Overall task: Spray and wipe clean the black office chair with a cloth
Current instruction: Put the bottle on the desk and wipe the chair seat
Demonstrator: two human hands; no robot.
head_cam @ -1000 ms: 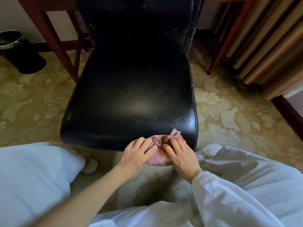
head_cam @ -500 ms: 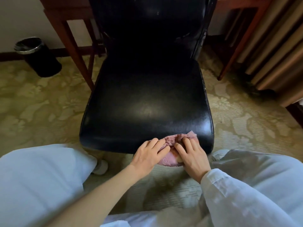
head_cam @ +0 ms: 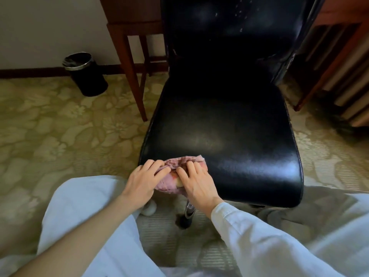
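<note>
carpet (head_cam: 60,126): yellowish floral pattern, fills pretty much the whole floor around everything.

black office chair (head_cam: 223,126): dead center and running to the top of the frame. The seat is glossy with a soft glare on it, and the backrest stands upright behind it with a few pale specks near the top.

white clothing (head_cam: 79,212): the person's legs, spread across the lower left and lower right corners on either side of the chair's front edge.

curtain (head_cam: 351,66): beige folds down the right edge, behind a reddish wooden leg.

wooden desk (head_cam: 127,62): dark red-brown frame at upper left, its legs standing just beside the chair's left side.

bin (head_cam: 85,74): small black one with a metal rim, on the carpet against the wall at upper left, well apart from the chair.

right hand (head_cam: 197,184): comes out of a white sleeve (head_cam: 249,232), fingers nearly straight and spread, pressing flat on the cloth. Not gripping it.

left hand (head_cam: 142,183): bare forearm, fingers laid out over the cloth's left end, pressing down the same way, no grasp.

cloth (head_cam: 179,162): pinkish and bunched up, sitting on the front left corner of the seat, draped over the edge, under both hands.

chair leg (head_cam: 187,214): shiny metal with a dark foot, below the cloth, blurry.
</note>
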